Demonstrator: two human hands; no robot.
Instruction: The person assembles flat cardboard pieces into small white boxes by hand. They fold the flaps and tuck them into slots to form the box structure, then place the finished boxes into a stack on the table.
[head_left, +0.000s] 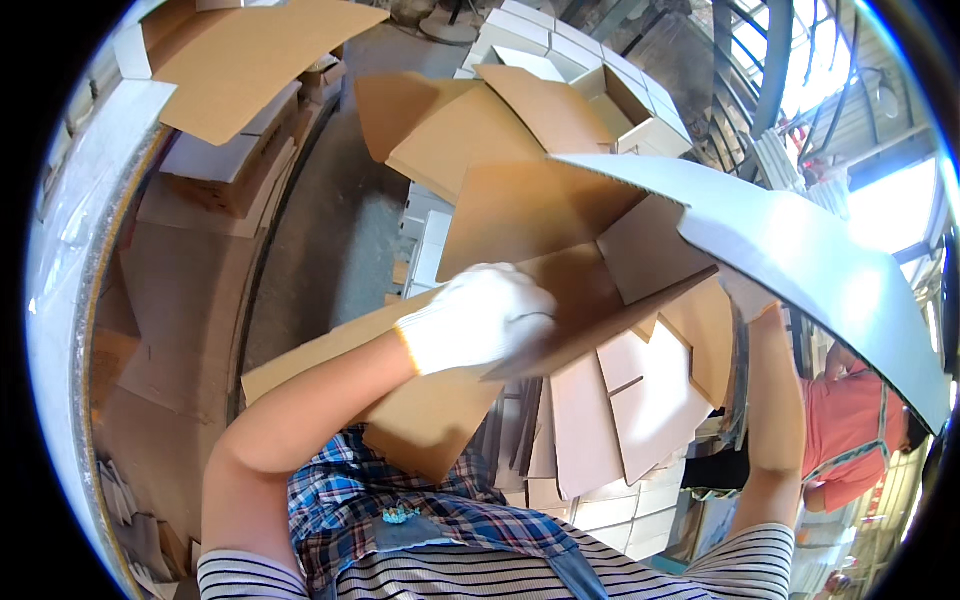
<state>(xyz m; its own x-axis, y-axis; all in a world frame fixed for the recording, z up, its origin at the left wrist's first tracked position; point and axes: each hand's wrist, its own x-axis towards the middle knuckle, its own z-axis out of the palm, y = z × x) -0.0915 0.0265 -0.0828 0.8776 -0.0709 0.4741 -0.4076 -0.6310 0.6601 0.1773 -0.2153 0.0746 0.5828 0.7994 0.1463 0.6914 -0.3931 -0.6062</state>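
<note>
A partly folded cardboard box [655,245], brown inside and white outside, is tilted in front of me with its flaps spread. My left hand [480,318], in a white knit glove, is closed like a fist over the box's left opening. It is slightly blurred, and whatever its fingers grip is hidden. On the box's far right side, my right hand [748,293], also gloved, is beneath the big white flap [800,235]. That flap and the box's side cover its fingers. One brown flap [420,420] reaches down against my plaid apron [345,480].
Flat cardboard sheets [640,400] are stacked below the box. Beyond it stand an open carton [620,105] and rows of white boxes [520,30]. A long shelf of cardboard [180,290] runs along the left. A person in a red shirt [845,430] is at the right.
</note>
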